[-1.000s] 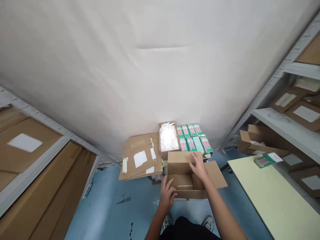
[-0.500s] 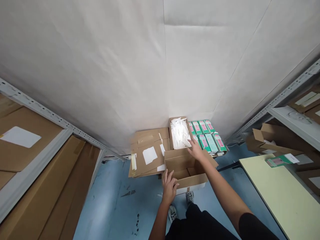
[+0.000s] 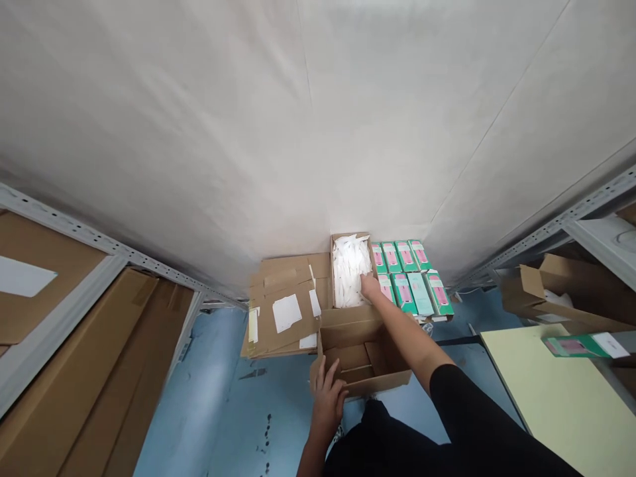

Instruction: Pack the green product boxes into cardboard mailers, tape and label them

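Around me, I count eight green boxes (image 3: 404,295) in two rows of four, one green pack (image 3: 579,346) on one pale yellow tabletop (image 3: 561,401), and three open cartons (image 3: 380,383)

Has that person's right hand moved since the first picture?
Yes. Judged against the box of white items, the right hand has moved forward, from the open carton to that box's near right side.

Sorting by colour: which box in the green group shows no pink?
The front row's third box from the left: plain teal, while the others show pink.
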The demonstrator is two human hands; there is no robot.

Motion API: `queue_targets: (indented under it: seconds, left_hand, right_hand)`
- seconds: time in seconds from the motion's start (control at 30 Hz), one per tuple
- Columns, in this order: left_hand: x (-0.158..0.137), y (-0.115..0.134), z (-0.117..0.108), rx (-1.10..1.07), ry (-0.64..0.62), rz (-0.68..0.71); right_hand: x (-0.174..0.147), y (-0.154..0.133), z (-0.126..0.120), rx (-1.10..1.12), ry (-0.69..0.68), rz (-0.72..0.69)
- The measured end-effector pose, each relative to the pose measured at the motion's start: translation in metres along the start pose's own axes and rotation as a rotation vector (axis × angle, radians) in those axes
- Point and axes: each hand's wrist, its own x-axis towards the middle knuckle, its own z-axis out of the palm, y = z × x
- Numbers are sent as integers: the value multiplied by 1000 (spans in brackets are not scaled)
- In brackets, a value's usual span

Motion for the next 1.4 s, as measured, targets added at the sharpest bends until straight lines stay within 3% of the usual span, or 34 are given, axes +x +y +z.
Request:
queue_targets:
  seconds: [0.17, 0.33, 0.63, 0.8, 1.0, 1.1, 1.27, 1.4]
  left_hand:
    - [6, -3, -11, 1, 35, -2]
    - [11, 0, -21, -42, 42, 14]
    - [-2, 4, -31, -120, 29, 44]
    - [-13, -3, -27, -159, 41, 88]
    - [-25, -5, -25, -198, 26, 134]
    - [-26, 0, -30, -179, 24, 173]
    - [-19, 17, -31, -142, -15, 259]
    - [1, 46, -5, -133, -35, 370]
  right_hand:
    - [-4, 3, -8, 11, 11, -40]
    - [-34, 3, -27, 41, 151, -91]
    - [-116, -7, -46, 335, 614, -264]
    - [-199, 3, -19, 402, 721, -324]
    - [-291, 25, 57, 343, 506, -421]
    - [-318, 35, 78, 368, 529, -361]
    - [-342, 64, 65, 435, 635, -275]
    - [-371, 111, 39, 434, 683, -155]
